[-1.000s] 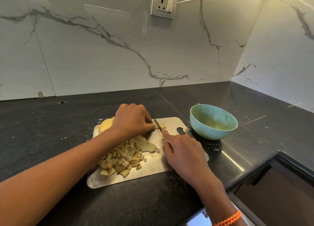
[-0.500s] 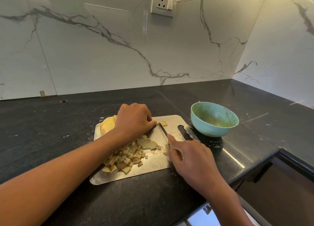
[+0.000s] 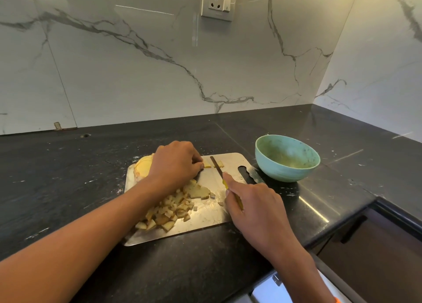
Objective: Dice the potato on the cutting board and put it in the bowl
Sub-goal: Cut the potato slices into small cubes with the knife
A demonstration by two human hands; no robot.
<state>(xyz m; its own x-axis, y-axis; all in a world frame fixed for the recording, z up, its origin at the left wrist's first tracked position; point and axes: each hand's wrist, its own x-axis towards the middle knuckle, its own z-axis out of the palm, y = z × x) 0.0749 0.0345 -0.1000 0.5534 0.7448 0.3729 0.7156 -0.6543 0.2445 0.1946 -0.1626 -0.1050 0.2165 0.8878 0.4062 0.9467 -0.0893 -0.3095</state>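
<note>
A steel cutting board [image 3: 205, 223] lies on the black counter. Yellow potato slices [image 3: 143, 168] are stacked at its far left corner, partly under my left hand [image 3: 174, 164], which presses a potato strip [image 3: 207, 164] onto the board with curled fingers. My right hand [image 3: 253, 202] grips a yellow-handled knife [image 3: 217, 167], its blade down across the strip's end, with a small cut piece [image 3: 220, 164] to its right. A pile of diced potato [image 3: 170, 210] sits mid-board near my left forearm. The teal bowl [image 3: 287, 157] stands right of the board, with no potato in it.
The marble wall with a power socket [image 3: 218, 2] rises behind the counter, and a second wall closes the corner on the right. The counter's front edge [image 3: 342, 225] runs diagonally at lower right, with dark cabinet fronts below.
The knife has moved from near the board's middle back up to the strip at the far edge, and a small piece now lies to the right of the blade. My left hand stays on the potato.
</note>
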